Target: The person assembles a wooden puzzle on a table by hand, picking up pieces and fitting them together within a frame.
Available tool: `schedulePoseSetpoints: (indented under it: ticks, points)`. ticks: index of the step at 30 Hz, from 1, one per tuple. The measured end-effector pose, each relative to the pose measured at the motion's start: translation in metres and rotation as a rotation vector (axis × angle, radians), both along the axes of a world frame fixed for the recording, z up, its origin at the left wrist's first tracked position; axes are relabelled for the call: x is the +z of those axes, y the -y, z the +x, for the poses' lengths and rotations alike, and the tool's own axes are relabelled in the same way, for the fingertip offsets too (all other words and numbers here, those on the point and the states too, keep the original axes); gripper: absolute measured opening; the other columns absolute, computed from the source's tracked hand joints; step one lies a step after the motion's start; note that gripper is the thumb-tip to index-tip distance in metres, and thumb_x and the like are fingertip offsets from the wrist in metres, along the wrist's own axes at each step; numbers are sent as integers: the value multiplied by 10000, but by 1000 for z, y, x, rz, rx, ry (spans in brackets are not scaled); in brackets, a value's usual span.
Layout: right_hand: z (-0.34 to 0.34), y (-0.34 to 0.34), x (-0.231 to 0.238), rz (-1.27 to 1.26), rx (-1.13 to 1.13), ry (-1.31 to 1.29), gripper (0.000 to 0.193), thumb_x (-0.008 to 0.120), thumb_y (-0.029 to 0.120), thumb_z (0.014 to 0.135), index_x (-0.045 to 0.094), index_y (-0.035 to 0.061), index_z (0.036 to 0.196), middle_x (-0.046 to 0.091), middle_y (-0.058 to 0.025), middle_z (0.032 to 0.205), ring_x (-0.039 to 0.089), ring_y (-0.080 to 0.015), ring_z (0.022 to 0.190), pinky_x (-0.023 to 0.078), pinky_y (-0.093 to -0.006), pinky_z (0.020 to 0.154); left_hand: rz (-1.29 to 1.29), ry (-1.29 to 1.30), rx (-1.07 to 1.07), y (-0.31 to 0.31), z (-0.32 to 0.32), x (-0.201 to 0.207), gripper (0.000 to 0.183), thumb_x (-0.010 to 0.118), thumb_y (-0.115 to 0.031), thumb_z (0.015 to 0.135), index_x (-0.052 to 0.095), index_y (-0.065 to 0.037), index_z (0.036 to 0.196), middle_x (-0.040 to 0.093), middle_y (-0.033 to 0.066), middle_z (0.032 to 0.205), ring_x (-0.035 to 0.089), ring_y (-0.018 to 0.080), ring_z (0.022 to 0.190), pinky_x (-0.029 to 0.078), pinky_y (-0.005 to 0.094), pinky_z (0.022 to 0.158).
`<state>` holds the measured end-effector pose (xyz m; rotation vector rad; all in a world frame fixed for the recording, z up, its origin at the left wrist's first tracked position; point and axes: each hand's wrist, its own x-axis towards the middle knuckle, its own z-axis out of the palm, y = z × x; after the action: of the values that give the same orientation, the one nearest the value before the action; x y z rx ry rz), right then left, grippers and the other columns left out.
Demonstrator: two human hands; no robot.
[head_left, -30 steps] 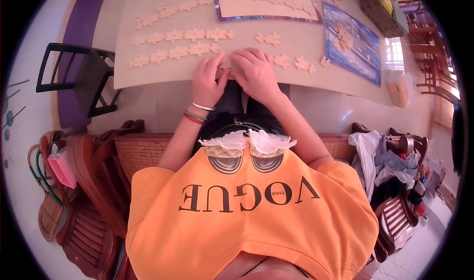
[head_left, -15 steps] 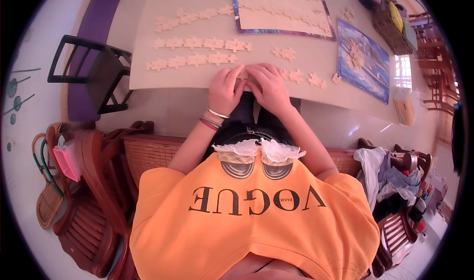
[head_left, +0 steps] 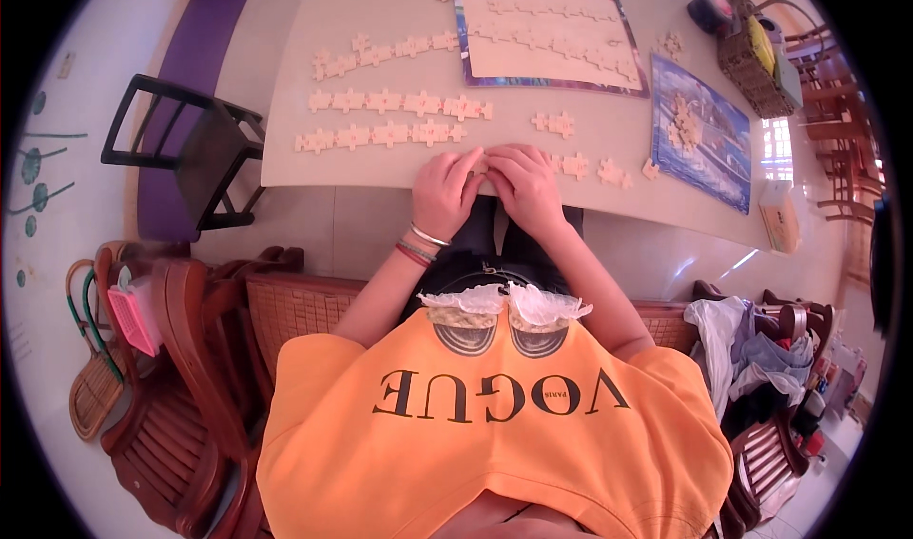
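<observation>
At the near edge of the table, my left hand [head_left: 445, 193] and my right hand [head_left: 526, 185] meet, fingertips pinched on a pale jigsaw puzzle piece [head_left: 479, 167] that they mostly cover. Directly right of my right hand lie joined puzzle pieces [head_left: 573, 165], then a small cluster [head_left: 615, 173]. Another short joined group [head_left: 553, 124] sits just beyond my hands. To the left, two long strips of joined pieces, a nearer strip [head_left: 380, 136] and a farther strip [head_left: 399, 105], run side by side, blank side or faint red marks upward.
A framed board [head_left: 556, 85] holding more strips lies at the far middle. On the right are a blue picture sheet [head_left: 704, 149] with a heap of pieces [head_left: 683, 125], and a wicker basket [head_left: 747, 59]. A black chair [head_left: 195, 154] stands left of the table [head_left: 323, 170].
The whole view has shifted slightly, so the table sits a little lower in it. My hands stay together over the piece, with only slight finger movement.
</observation>
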<state>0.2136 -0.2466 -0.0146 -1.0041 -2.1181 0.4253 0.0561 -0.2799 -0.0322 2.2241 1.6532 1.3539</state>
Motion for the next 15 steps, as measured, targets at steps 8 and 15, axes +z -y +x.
schedulePoseSetpoints:
  ticks: [8,15]
  points:
    - [-1,-1,0,23,1,-12,156,673,74,765,644,60,918,655,-49,970,595,-249,943,434,-378,826,18,-8,-9,-1,-1,0,362,684,-139,778,625,-88,1131,574,61,877,577,250,779,468,364,671]
    - [1,0,-3,29,1,-3,179,667,63,759,634,55,935,650,-55,976,592,-256,941,434,-383,830,-3,-3,-14,1,1,3,381,690,-148,771,618,-80,1140,585,72,926,584,260,827,474,372,712]
